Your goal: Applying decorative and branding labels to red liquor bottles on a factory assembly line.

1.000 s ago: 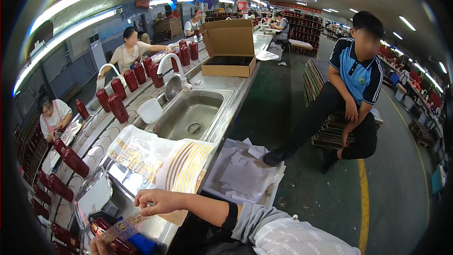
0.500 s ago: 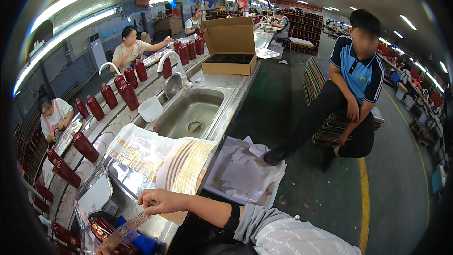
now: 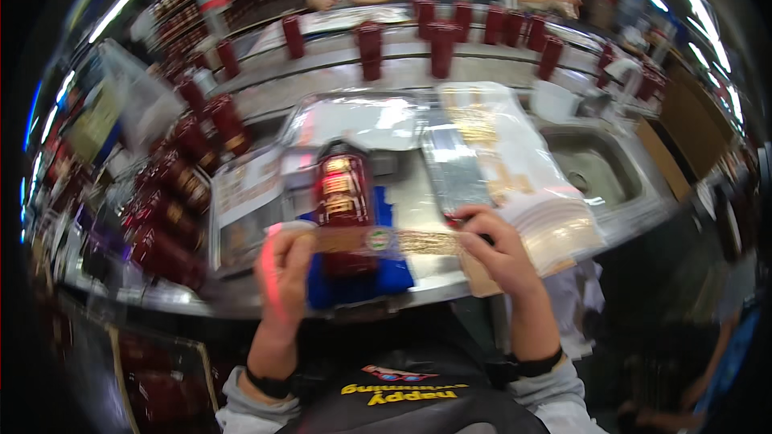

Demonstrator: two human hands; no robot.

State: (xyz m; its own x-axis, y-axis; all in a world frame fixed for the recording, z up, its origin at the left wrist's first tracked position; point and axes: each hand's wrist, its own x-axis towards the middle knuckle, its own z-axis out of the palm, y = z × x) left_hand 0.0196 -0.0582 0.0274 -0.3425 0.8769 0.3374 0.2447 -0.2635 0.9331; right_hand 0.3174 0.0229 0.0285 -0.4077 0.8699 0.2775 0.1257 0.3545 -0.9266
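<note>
My left hand (image 3: 285, 269) and my right hand (image 3: 500, 249) each pinch one end of a gold-patterned decal strip (image 3: 426, 243) with a small green-and-white round emblem. Pulled out sideways between them, the strip crosses in front of the lower part of a dark red bottle (image 3: 344, 193) with gold decoration. Whether strip and bottle touch I cannot tell. The bottle lies on a blue cloth (image 3: 394, 277), its dark end pointing away from me. Motion slightly blurs both hands.
Decal sheets (image 3: 547, 185) lie right of the bottle, beside a steel sink (image 3: 591, 165) and a white tub (image 3: 553, 101). Many red bottles (image 3: 173, 193) crowd the left; others stand on the line behind. A cardboard box (image 3: 683, 128) is far right. Two people work opposite.
My view has swung left, from the aisle and a seated person to the bench before me. The strip, hanging from my right hand near the bottle, is now stretched level between both hands.
</note>
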